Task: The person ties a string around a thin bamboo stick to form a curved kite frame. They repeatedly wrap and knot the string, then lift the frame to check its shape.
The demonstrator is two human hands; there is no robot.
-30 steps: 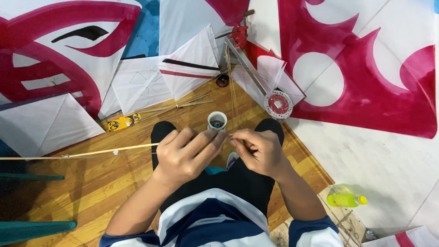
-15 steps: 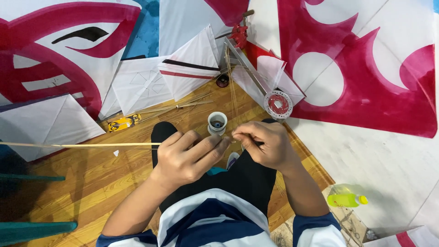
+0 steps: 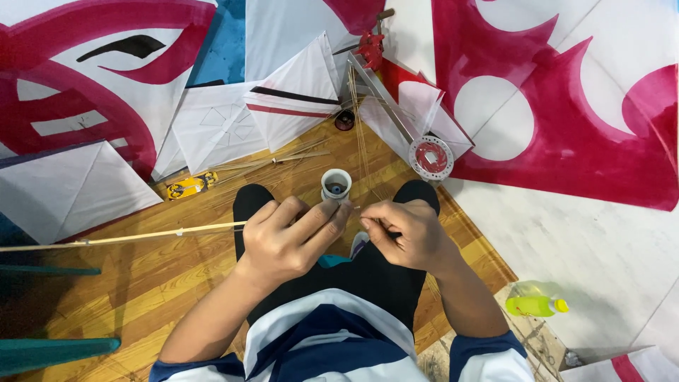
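Stick slid left; left hand grips it; right hand close.

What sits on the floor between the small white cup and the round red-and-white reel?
In the head view, thin bamboo sticks cross the bare wooden floor between the white cup and the reel; nothing else lies there.

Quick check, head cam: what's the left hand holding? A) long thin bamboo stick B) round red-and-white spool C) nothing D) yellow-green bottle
A: the left hand grips one end of the long thin bamboo stick, which runs off to the left over the wooden floor; the bottle and spool lie untouched.
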